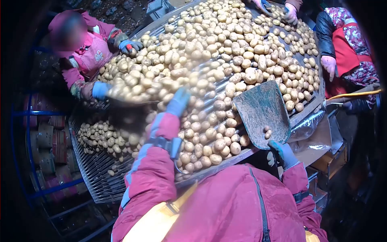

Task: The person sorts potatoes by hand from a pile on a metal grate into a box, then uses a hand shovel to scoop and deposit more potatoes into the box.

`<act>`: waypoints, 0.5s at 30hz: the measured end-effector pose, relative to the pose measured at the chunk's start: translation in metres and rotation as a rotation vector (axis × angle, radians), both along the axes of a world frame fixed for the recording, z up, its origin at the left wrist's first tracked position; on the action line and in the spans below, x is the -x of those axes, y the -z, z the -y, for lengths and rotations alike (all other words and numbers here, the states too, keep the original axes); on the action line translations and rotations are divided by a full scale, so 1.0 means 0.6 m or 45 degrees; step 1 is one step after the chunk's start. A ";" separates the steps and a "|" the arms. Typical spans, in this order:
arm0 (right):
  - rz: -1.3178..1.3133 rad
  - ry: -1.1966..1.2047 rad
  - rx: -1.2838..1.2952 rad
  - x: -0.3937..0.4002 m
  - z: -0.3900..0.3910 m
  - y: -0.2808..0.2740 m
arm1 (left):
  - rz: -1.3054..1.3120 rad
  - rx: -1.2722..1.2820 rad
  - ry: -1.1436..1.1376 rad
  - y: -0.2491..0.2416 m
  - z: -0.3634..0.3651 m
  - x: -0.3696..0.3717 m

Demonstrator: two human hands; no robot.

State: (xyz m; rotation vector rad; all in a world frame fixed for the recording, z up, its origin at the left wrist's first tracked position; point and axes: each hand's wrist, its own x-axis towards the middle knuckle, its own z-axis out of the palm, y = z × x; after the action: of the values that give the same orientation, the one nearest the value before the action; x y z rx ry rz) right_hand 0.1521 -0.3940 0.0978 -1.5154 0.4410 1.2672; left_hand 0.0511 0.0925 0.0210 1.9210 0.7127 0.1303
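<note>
green shovel (264, 111) clamped in right hand (284, 153), near table edge (238, 157); left hand (178, 101) over potatoes (207, 151), grip unclear

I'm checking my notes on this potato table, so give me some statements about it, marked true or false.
1. The right hand grips the scoop by its handle. True.
2. The left hand is at the potatoes, away from the scoop. True.
3. The scoop is heaped with potatoes. False: only a couple lie on it.
4. Potatoes cover the whole table. False: bare slats show at the lower left.
5. The co-worker at upper left wears blue gloves. True.
</note>
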 end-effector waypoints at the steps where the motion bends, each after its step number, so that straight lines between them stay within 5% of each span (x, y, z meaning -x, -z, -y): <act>1: -0.010 0.006 -0.013 -0.001 0.001 0.002 | 0.077 0.141 0.013 0.009 -0.036 0.004; 3: -0.043 0.008 -0.026 -0.001 0.005 0.005 | -0.100 -0.037 -0.232 -0.041 0.001 -0.008; 7: 0.016 0.009 0.009 0.003 0.001 -0.002 | -0.059 -0.086 -0.107 -0.028 -0.013 -0.012; 12: 0.000 0.016 -0.006 0.005 0.012 0.005 | 0.055 0.679 -0.489 -0.001 -0.096 -0.017; 13: -0.004 0.017 -0.008 0.006 0.015 0.007 | 0.292 0.663 -0.586 -0.017 -0.076 -0.023; 15: 0.009 0.036 -0.003 0.011 0.017 0.004 | 0.136 0.502 -0.408 -0.048 -0.092 -0.038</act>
State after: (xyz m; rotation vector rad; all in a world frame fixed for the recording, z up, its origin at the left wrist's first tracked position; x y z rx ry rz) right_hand 0.1454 -0.4041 0.0957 -1.5064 0.4544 1.2398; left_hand 0.0737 0.1479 0.0498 1.4072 0.8973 0.2690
